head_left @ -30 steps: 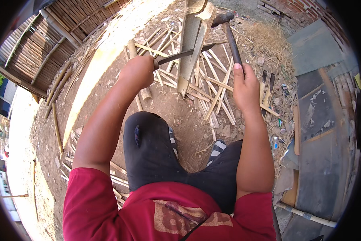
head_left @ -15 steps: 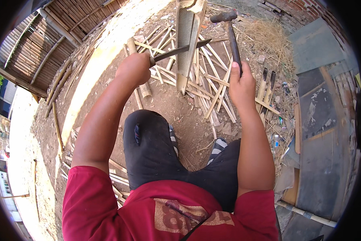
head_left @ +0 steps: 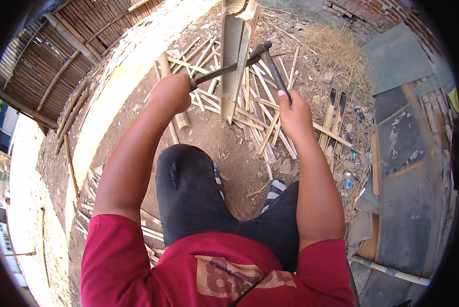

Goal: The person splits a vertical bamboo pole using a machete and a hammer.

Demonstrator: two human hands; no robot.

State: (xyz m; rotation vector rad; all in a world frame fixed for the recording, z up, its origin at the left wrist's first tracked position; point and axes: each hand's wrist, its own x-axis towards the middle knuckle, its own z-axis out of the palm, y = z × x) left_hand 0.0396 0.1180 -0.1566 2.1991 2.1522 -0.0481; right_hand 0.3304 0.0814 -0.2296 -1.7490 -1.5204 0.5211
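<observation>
My left hand (head_left: 170, 95) is wrapped round the handle of a machete (head_left: 207, 77). Its long dark blade runs to the right across an upright split bamboo pole (head_left: 230, 48), wedged in the split, and the tip end comes out on the far side. In my right hand (head_left: 296, 116) is a hammer (head_left: 276, 75), held by its dark handle. The hammer's head is at the blade's protruding tip end, apparently touching it. The bamboo's upper end reaches the top edge of the view.
Thin bamboo strips (head_left: 262, 120) lie scattered on the dirt behind and beside the pole. A bamboo length (head_left: 181, 121) rests left of it. Two strips with blackened ends (head_left: 337, 110), dry straw (head_left: 337, 43) and dark panels (head_left: 406, 204) are on the right. A bamboo-slat wall (head_left: 61, 66) stands far left.
The hammer has swung down and to the left, from raised clear of the machete to its tip end. My right hand moved slightly left and down; my left hand kept its grip.
</observation>
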